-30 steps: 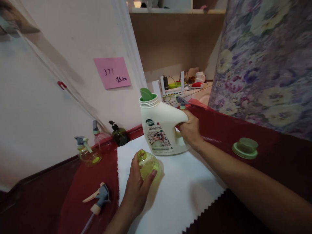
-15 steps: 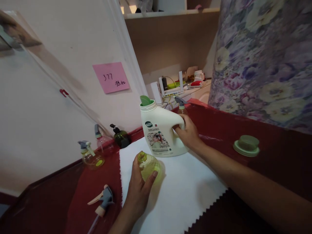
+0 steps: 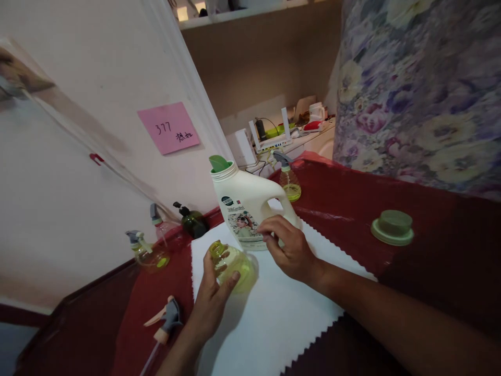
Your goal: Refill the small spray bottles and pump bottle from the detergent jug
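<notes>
Left hand (image 3: 210, 302) fingers wrapped round small bottle (image 3: 239, 264): likely light, squashy; grip the belly. Right hand (image 3: 290, 251) slack, empty, beside jug (image 3: 247, 201).

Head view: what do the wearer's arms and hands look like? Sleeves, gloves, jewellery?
Left hand and right hand are bare: no gloves, no rings, watch or bands visible. Both forearms are uncovered to the frame edge; no sleeve shows. No markings or cables.

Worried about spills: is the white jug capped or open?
Open. The jug stands upright with its green spout bare; a green cap lies apart on the red cloth.
</notes>
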Tool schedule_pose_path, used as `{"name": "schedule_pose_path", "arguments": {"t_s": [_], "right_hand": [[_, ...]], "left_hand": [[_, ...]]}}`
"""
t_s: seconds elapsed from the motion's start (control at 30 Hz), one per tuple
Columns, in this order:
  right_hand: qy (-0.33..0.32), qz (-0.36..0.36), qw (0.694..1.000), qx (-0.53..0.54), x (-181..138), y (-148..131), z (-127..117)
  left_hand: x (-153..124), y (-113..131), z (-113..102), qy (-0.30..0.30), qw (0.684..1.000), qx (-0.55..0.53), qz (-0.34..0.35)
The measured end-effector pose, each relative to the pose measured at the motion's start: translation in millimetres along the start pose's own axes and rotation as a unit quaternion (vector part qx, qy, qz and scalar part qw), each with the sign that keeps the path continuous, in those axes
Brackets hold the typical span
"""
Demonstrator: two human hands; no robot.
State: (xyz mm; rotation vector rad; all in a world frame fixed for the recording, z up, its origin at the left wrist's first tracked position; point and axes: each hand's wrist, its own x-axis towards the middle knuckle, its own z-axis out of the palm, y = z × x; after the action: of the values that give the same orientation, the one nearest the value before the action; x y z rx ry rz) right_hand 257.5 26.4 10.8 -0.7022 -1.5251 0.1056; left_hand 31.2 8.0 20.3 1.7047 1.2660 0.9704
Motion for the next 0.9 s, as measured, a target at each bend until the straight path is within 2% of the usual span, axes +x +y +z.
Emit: {"name": "schedule_pose_path", "arguments": {"t_s": [0.27, 0.5, 0.63, 0.9], "right_hand": [[-0.08, 0.044, 0.996, 0.014, -11.2, -1.5, 4.9], [-0.225, 0.055, 0.973, 0.007, -26.4, -13.2, 12.4], [-0.293, 0.06, 0.954, 0.018, -38.6, -14.4, 23.4], [-0.309, 0.091, 0.947, 0.016, -50.5, -10.9, 33.3]], "left_hand": [[0.0, -0.2, -5.7, -0.004, 0.999, -0.049, -0.012], [-9.4, 2.3, 2.0, -0.005, 1.0, 0.003, 0.008], [-11.0, 0.3, 2.6, -0.021, 0.999, -0.013, 0.031], [-18.9, 1.1, -3.3, -0.028, 0.999, -0.005, 0.022]]}}
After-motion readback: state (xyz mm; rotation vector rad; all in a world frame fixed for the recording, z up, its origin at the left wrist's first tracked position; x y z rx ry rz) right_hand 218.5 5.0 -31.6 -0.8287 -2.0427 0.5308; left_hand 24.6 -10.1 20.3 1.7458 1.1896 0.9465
